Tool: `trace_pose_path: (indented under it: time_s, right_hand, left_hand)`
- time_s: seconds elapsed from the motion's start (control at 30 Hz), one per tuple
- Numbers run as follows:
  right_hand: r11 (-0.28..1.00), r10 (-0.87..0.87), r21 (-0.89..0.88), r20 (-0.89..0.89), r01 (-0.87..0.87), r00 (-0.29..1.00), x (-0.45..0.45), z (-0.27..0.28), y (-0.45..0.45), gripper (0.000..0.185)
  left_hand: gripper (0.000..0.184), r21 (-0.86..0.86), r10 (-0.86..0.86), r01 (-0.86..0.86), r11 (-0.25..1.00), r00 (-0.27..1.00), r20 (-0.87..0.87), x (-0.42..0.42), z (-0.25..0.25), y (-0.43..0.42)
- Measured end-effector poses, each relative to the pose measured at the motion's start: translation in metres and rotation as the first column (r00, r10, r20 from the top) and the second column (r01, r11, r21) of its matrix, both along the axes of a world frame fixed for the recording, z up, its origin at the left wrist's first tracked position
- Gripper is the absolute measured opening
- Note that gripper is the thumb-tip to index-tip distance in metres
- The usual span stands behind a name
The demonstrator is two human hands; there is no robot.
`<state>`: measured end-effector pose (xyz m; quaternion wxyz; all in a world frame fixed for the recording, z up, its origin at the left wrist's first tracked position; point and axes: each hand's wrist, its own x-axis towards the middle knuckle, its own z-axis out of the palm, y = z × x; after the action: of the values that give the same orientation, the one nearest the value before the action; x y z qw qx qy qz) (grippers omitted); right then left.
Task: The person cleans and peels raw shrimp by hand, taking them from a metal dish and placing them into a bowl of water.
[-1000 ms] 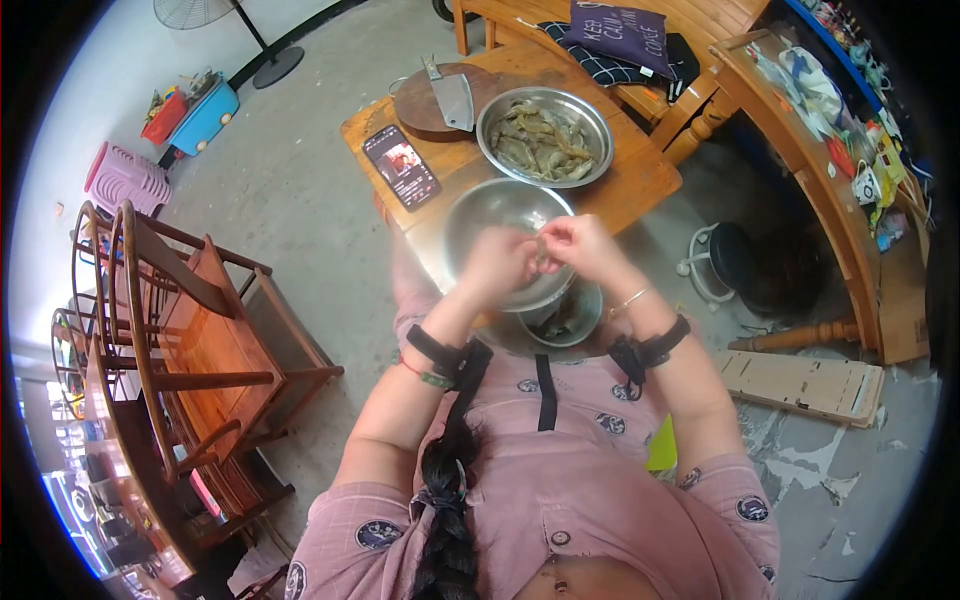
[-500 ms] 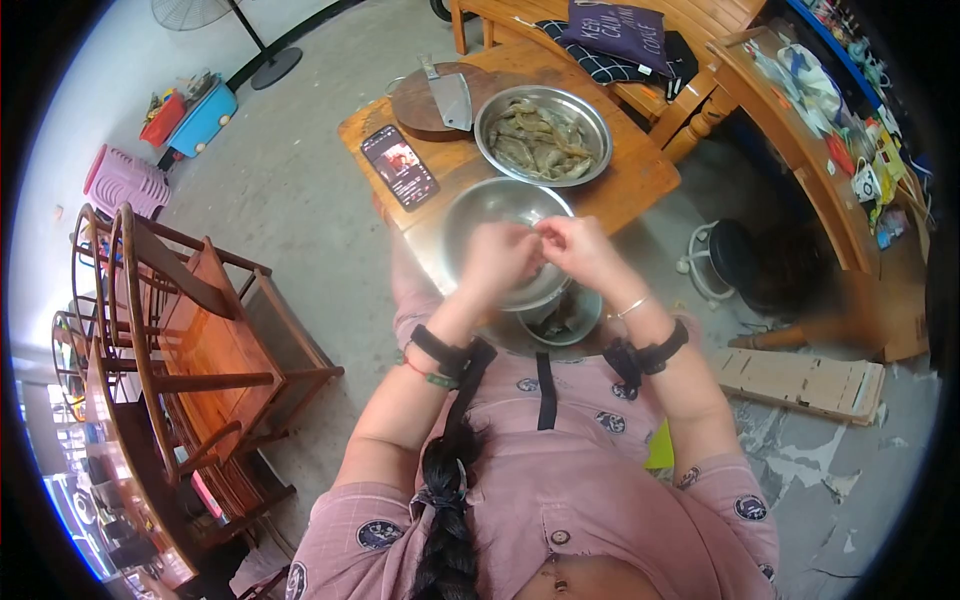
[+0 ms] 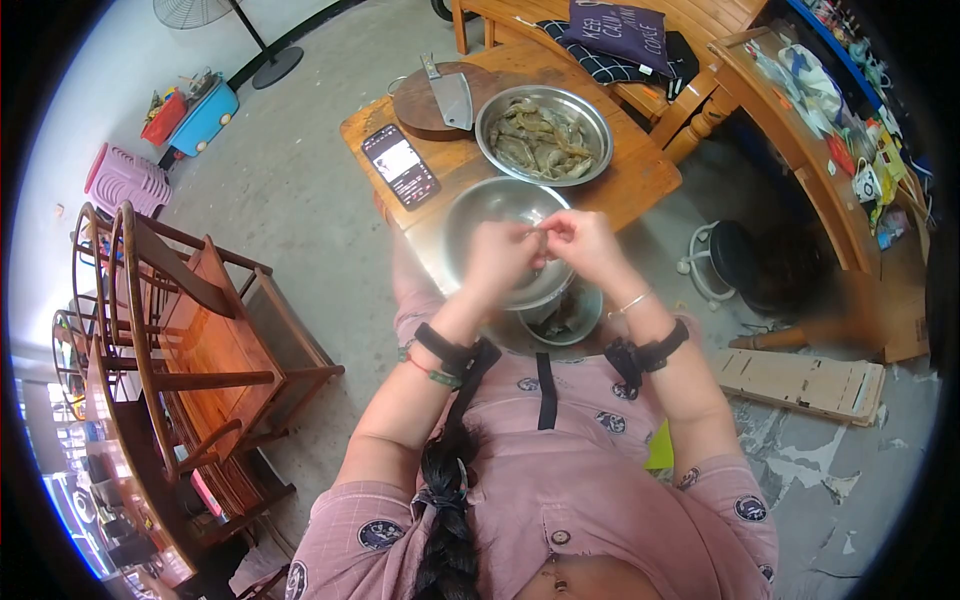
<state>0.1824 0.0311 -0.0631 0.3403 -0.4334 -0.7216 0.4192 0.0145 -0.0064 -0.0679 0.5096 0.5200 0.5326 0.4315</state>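
My left hand (image 3: 502, 258) and my right hand (image 3: 584, 244) meet over a steel bowl (image 3: 480, 210), fingertips pinched together. Between them is a small greyish shrimp (image 3: 541, 262), mostly covered by the fingers. Both hands are closed on it. Just beyond, a second steel bowl (image 3: 603, 150) holds a heap of raw shrimp (image 3: 543, 140). Below my hands, a smaller bowl (image 3: 590, 330) with dark scraps inside sits partly under the near bowl's rim.
On the wooden table (image 3: 640, 185) lie a lit phone (image 3: 400, 167) and a round chopping board (image 3: 415, 105) with a cleaver (image 3: 453, 98) on it. A wooden chair (image 3: 215, 340) stands left, a black-seated stool (image 3: 735, 255) right, and flat cardboard (image 3: 800, 382) on the floor.
My hands stay together over the bowl; the right fingers have shifted slightly up and left. The picture on the phone screen has changed.
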Motion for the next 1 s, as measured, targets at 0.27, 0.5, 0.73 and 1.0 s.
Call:
trace_pose_path:
  time_s: [0.27,0.5,0.73,1.0]
  right_hand:
    - [0.996,0.034,-0.075,-0.067,-0.039,0.997,-0.003,0.006,-0.005,0.025]
    - [0.999,0.03,0.019,0.005,-0.03,1.0,-0.005,0.014,-0.009,0.028]
    - [0.988,0.038,0.143,0.124,-0.055,0.992,-0.004,0.03,-0.011,0.028]
    - [0.997,0.073,0.016,-0.047,-0.073,0.996,0.003,0.009,-0.001,0.021]
  left_hand:
    - [0.021,-0.054,0.061,-0.054,0.997,0.989,0.135,-0.002,0.006,0.001]
    - [0.022,-0.058,0.095,-0.085,0.995,0.972,0.214,-0.002,0.003,0.001]
    - [0.022,-0.021,0.06,-0.058,0.998,0.986,0.154,-0.001,0.003,0.001]
    - [0.021,-0.08,0.029,-0.012,0.997,0.977,0.21,0.0,0.009,-0.003]
